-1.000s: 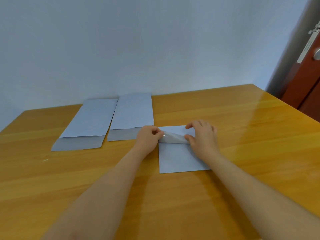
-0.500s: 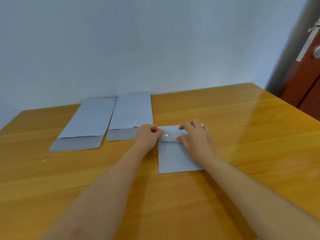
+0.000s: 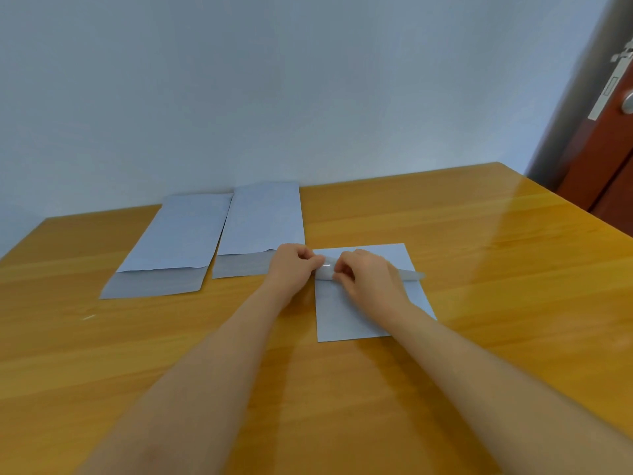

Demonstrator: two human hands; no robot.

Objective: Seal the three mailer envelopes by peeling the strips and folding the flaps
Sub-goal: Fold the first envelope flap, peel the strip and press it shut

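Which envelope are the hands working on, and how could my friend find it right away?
Look at the wooden table in front of the pale wall. Three pale blue envelopes lie on it: two long ones side by side at the back left, and one nearer, to their right. It is that nearer envelope, the only one with the left hand and right hand on it, pinching a shiny strip.

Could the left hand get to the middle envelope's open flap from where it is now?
Probably yes. The left hand pinches the strip on the near envelope, right beside the middle envelope, whose grey flap lies flat on the table. Nothing lies between them, though it must release the strip first.
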